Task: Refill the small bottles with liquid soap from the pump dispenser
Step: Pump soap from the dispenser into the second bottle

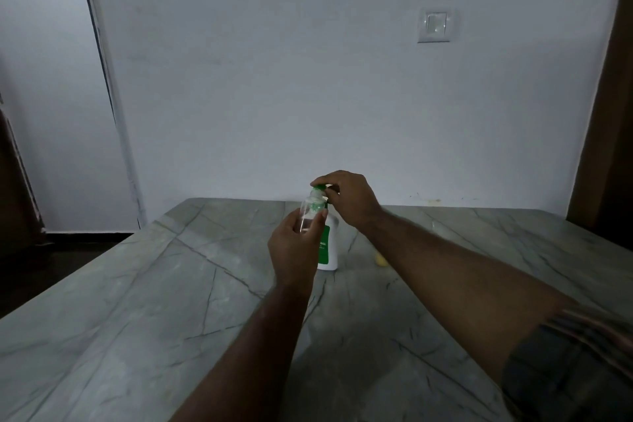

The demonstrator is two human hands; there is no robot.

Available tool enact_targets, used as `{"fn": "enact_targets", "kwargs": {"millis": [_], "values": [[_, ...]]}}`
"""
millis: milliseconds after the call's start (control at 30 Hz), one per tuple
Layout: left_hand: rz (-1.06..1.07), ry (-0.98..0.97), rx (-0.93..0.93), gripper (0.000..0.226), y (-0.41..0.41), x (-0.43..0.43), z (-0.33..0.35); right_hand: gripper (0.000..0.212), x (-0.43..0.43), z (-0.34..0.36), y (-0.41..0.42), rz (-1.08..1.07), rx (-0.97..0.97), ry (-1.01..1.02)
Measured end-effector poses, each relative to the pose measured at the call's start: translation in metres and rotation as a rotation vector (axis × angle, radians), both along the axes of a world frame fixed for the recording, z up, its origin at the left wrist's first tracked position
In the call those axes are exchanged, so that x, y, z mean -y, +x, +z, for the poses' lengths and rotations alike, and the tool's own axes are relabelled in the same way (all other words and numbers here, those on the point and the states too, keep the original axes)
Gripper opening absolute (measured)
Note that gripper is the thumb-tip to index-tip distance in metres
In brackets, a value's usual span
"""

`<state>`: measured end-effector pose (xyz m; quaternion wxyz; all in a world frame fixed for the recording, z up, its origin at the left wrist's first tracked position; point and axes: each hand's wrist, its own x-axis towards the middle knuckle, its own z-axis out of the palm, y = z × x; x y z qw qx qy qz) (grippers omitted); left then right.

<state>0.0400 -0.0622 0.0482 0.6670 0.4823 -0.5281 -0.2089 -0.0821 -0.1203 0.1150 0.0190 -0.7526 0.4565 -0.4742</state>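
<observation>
One pump dispenser (330, 250) upright on the surface (137, 319); right hand (346, 202) grips its green head. One clear small bottle (308, 212) gripped in left hand (294, 250), at the spout. One yellowish object (380, 260) nearby.

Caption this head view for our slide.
Left hand holds small clear plastic bottle at white pump dispenser; right hand holds its green top.

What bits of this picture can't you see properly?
Head view only:
1. Yellow thing: mostly behind the right forearm; can't tell what it is.
2. Dispenser label: partly behind the left hand and small bottle, too small to read.
3. Pump top: the right hand covers most; any soap flowing is hidden.
</observation>
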Motion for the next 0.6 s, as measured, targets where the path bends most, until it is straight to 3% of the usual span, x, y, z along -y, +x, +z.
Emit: {"fn": "enact_targets", "kwargs": {"millis": [167,400,600], "values": [[-0.011,0.008,-0.002,0.035,-0.003,0.001,-0.002,0.029,-0.002,0.000,0.001,0.009,0.014,0.015],[0.021,0.020,-0.049,0.028,-0.010,0.001,0.008,0.028,-0.003,-0.001,0.001,0.032,0.002,0.032],[0.027,0.052,-0.058,0.026,-0.010,0.007,0.009,0.040,-0.003,-0.009,-0.001,0.033,-0.007,0.077]]}}
